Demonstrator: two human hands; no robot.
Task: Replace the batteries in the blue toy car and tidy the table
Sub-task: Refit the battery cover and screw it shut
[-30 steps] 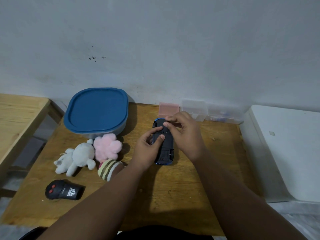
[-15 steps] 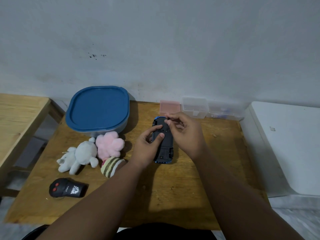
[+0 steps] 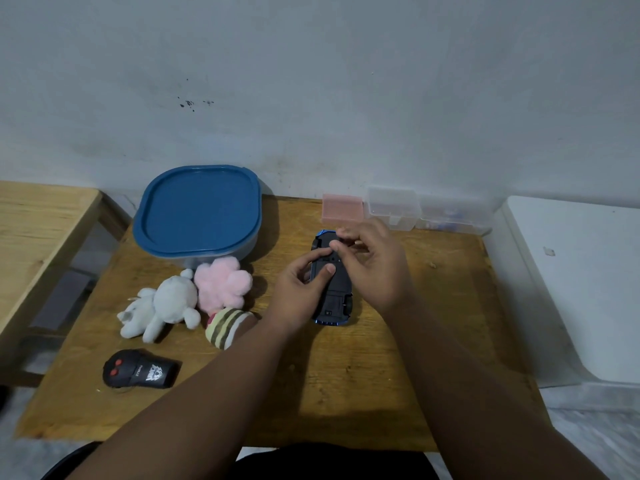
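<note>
The blue toy car (image 3: pixel 335 299) lies upside down on the wooden table (image 3: pixel 346 382), its black underside facing up. My left hand (image 3: pixel 300 289) grips the car from the left, thumb and forefinger pressed on the underside. My right hand (image 3: pixel 372 265) hovers over the car's far end with its fingers curled, fingertips pinched together at the chassis. Whether a small part sits between those fingertips cannot be made out. A black remote control (image 3: pixel 138 370) with red buttons lies at the table's front left.
A blue-lidded container (image 3: pixel 197 211) stands at the back left. Three plush toys lie beside it: white (image 3: pixel 162 306), pink (image 3: pixel 223 284), striped (image 3: pixel 225 327). A pink box (image 3: pixel 341 207) and clear plastic boxes (image 3: pixel 393 206) line the wall. A white appliance (image 3: pixel 581 278) stands right.
My right hand has lifted off the car's far end and its fingertips now pinch together above the chassis. My left hand keeps its hold on the car.
</note>
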